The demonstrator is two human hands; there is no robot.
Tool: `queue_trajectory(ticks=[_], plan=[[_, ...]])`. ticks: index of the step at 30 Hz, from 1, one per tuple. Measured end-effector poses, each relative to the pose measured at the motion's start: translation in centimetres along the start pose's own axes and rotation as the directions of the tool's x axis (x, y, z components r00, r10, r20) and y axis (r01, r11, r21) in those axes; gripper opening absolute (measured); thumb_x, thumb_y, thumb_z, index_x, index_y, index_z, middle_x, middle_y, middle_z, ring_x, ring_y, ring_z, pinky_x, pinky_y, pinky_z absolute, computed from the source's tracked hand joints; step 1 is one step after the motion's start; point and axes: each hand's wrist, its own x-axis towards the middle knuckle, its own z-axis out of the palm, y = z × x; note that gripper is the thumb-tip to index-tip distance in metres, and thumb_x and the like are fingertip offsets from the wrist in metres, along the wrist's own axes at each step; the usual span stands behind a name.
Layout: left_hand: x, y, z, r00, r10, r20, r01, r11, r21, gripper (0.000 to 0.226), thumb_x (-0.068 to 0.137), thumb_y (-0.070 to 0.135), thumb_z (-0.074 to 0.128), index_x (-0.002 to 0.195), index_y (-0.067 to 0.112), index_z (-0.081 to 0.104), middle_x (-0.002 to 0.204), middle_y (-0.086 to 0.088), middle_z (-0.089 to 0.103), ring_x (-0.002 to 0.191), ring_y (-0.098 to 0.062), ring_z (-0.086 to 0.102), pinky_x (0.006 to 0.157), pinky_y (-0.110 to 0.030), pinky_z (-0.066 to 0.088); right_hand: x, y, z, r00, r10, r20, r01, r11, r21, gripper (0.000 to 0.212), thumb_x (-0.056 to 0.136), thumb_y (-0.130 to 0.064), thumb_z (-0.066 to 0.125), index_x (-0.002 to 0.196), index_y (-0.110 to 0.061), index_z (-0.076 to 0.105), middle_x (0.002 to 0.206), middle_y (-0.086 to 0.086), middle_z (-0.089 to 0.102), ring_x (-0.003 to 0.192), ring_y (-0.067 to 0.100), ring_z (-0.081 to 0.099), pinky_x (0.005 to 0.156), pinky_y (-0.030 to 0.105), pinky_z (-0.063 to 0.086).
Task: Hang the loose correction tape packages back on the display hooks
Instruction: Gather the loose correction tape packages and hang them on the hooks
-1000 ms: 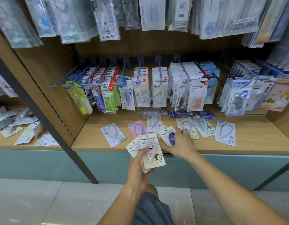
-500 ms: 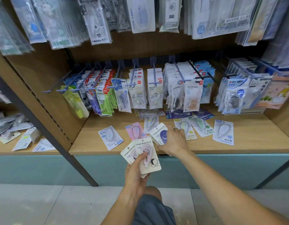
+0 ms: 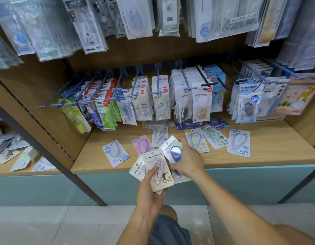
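Left hand clamps fanned pink packages, thumb on top, just off shelf edge. Right hand pinches purple package above same edge — slide it squarely onto stack, hang-holes aligned. Six more loose packages lie flat behind edge — hooks above.

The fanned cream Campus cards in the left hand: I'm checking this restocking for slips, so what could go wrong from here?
1. The left hand pinches the fanned cream Campus cards mainly by thumb, beyond the wooden shelf edge; one could slide to the floor.
2. The right hand grips the white card with a purple dispenser right beside that fan; adding it may knock the stack askew.
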Motion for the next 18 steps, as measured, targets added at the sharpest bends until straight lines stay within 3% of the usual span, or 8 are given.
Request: queue_trajectory(ticks=[2, 4, 6, 8, 11, 14, 16, 18], plan=[[0.0, -0.2, 0.3, 1.0, -0.005, 0.013, 0.005, 1.0, -0.023, 0.034, 0.09, 0.015, 0.073, 0.125, 0.018, 0.071, 0.107, -0.007, 0.079, 0.085, -0.021, 0.075, 0.064, -0.031, 0.062, -0.9, 0.8, -0.7, 0.999, 0.044, -0.03, -0.04, 0.992, 0.121, 0.084, 0.065, -0.039, 0.09, 0.127, -0.033, 0.035, 0.103, -0.007, 0.067, 0.091, 0.025, 0.066, 0.071, 0.035, 0.052], [-0.1, -0.4, 0.7, 1.0, 0.002, 0.023, -0.001, 1.0, -0.029, 0.041, 0.091, 0.015, 0.073, 0.131, 0.018, 0.069, 0.113, -0.008, 0.078, 0.088, -0.021, 0.075, 0.063, -0.031, 0.063, -2.2, 2.0, -1.7, 0.991, 0.124, -0.039, -0.104, 0.936, 0.335, 0.078, 0.06, -0.037, 0.095, 0.119, -0.031, 0.044, 0.1, -0.013, 0.067, 0.092, 0.02, 0.066, 0.079, 0.039, 0.056], [-0.5, -0.7, 1.1, 0.999, 0.021, 0.045, -0.02, 1.0, -0.02, 0.047, 0.089, 0.014, 0.073, 0.136, 0.017, 0.067, 0.117, -0.008, 0.076, 0.088, -0.021, 0.075, 0.064, -0.032, 0.063, -4.0, 3.4, -3.0, 0.974, 0.227, -0.01, -0.177, 0.783, 0.597, 0.07, 0.057, -0.025, 0.1, 0.109, -0.027, 0.054, 0.098, -0.01, 0.071, 0.09, 0.014, 0.07, 0.079, 0.04, 0.06], [-1.5, -1.1, 1.8, 0.996, 0.016, 0.082, -0.017, 1.0, 0.006, 0.046, 0.088, 0.014, 0.071, 0.134, 0.014, 0.068, 0.118, -0.009, 0.076, 0.087, -0.021, 0.076, 0.065, -0.033, 0.064, -5.9, 4.3, -4.4, 0.964, 0.258, 0.065, -0.221, 0.64, 0.735, 0.066, 0.058, -0.016, 0.1, 0.108, -0.026, 0.058, 0.096, -0.006, 0.076, 0.088, 0.011, 0.074, 0.071, 0.037, 0.063], [-4.0, -1.6, 4.2, 0.993, -0.035, 0.114, 0.023, 0.995, 0.101, 0.038, 0.089, 0.015, 0.069, 0.127, 0.012, 0.072, 0.118, -0.014, 0.077, 0.09, -0.025, 0.077, 0.069, -0.034, 0.065, -7.7, 4.7, -6.9, 0.941, 0.313, 0.13, -0.282, 0.511, 0.812, 0.068, 0.059, -0.011, 0.098, 0.114, -0.022, 0.06, 0.098, -0.005, 0.079, 0.089, 0.015, 0.077, 0.068, 0.041, 0.065], [-7.8, -0.7, 7.7, 0.991, -0.078, 0.107, 0.055, 0.978, 0.201, 0.036, 0.091, 0.012, 0.068, 0.126, 0.009, 0.072, 0.118, -0.018, 0.077, 0.093, -0.028, 0.077, 0.071, -0.036, 0.064, -9.5, 3.5, -11.6, 0.905, 0.387, 0.177, -0.343, 0.416, 0.842, 0.056, 0.063, -0.008, 0.095, 0.111, -0.015, 0.066, 0.093, -0.001, 0.08, 0.081, 0.015, 0.078, 0.058, 0.03, 0.061], [-10.9, 0.8, 10.5, 0.99, -0.106, 0.094, 0.077, 0.961, 0.266, 0.04, 0.089, 0.012, 0.07, 0.128, 0.003, 0.071, 0.119, -0.022, 0.076, 0.097, -0.033, 0.076, 0.074, -0.039, 0.065, -11.0, 1.7, -15.9, 0.878, 0.435, 0.201, -0.374, 0.359, 0.855, 0.043, 0.066, -0.006, 0.092, 0.103, -0.01, 0.072, 0.089, 0.002, 0.081, 0.075, 0.014, 0.077, 0.056, 0.027, 0.06], [-14.3, 3.0, 13.6, 0.989, -0.124, 0.076, 0.094, 0.945, 0.314, 0.046, 0.083, 0.012, 0.077, 0.127, -0.002, 0.07, 0.119, -0.026, 0.075, 0.096, -0.035, 0.077, 0.071, -0.039, 0.064, -12.7, -0.9, -20.6, 0.851, 0.481, 0.212, -0.385, 0.296, 0.874, 0.043, 0.063, -0.01, 0.092, 0.102, -0.009, 0.073, 0.09, 0.004, 0.081, 0.075, 0.015, 0.077, 0.059, 0.028, 0.06]])
